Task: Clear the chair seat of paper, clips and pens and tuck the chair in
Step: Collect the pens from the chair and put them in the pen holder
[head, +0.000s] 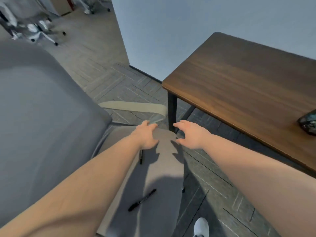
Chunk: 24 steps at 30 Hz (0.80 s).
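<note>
The chair's light grey seat (164,168) fills the lower middle, with its grey backrest (42,108) at the left and a beige armrest (136,106) beyond. A black pen (142,200) lies on the near part of the seat. A second black pen (141,157) lies just under my left wrist, partly hidden. My left hand (147,135) hovers over the far end of the seat, fingers spread and curled downward, with nothing in it. My right hand (189,134) is open beside it, at the seat's far right edge. No paper or clips show.
A brown wooden table (239,79) with black legs (172,113) stands to the right. A dark object (308,123) rests at its right edge. Grey patterned carpet lies between chair and table. A wall corner is behind. A white shoe (201,227) shows at the bottom.
</note>
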Motion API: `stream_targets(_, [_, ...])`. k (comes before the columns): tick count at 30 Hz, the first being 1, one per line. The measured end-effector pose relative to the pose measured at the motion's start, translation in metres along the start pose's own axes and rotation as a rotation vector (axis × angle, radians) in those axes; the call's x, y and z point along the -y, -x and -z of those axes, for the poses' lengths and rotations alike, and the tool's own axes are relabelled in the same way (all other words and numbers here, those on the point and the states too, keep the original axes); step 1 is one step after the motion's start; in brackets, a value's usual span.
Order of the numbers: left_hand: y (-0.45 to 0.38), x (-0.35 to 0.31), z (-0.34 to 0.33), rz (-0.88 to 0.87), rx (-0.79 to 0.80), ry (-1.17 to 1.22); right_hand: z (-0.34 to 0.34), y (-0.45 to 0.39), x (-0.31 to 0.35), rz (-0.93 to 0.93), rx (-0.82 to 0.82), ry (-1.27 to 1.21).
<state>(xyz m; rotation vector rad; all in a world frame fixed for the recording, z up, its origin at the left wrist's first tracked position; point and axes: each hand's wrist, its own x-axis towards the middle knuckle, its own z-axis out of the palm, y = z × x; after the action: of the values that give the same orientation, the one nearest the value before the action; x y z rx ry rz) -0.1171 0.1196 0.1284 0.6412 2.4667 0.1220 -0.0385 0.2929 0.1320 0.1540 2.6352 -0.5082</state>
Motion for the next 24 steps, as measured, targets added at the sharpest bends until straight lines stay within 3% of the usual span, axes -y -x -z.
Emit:
stream_targets(10, [0.04,0.14,-0.084,0.208,0.071,0.116,-0.098,-0.055,0.088,0.162,0.202,0.122])
stream_targets(19, [0.054,0.204,-0.176,0.202,0.229,0.042,-0.194,-0.078,0.114,0.184,0.375,0.172])
stream_targets(24, [0.048,0.218,-0.203,0.147,0.178,-0.164,-0.229,-0.083,0.115,0.198,0.426,0.293])
